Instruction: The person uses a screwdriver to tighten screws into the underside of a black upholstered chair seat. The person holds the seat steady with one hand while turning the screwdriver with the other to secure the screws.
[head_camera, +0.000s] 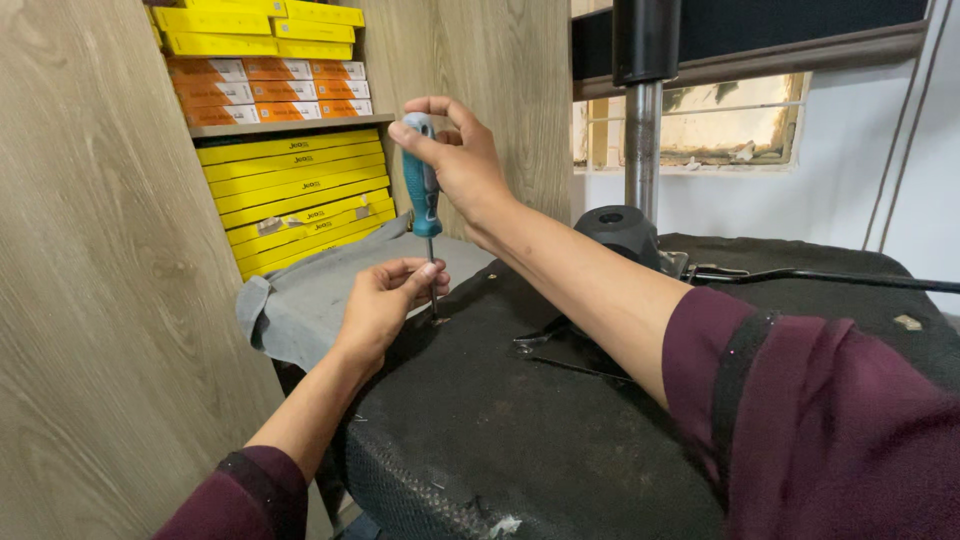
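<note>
Right hand grips screwdriver upright; left hand pinches shaft near black seat base edge; wood panel close left.

Sleeves: dark maroon fabric, reaching past the elbow on both arms
Right sleeve: black band near the cuff
Left sleeve: dark-edged cuff

The screwdriver stands up straight on the chair seat. The right hand is on top of its handle. The left hand is lower, with its fingers beside the thin shaft. A cloth lies left of those fingers. Behind them, boxes sit stacked on shelves. A pole stands to the right.
</note>
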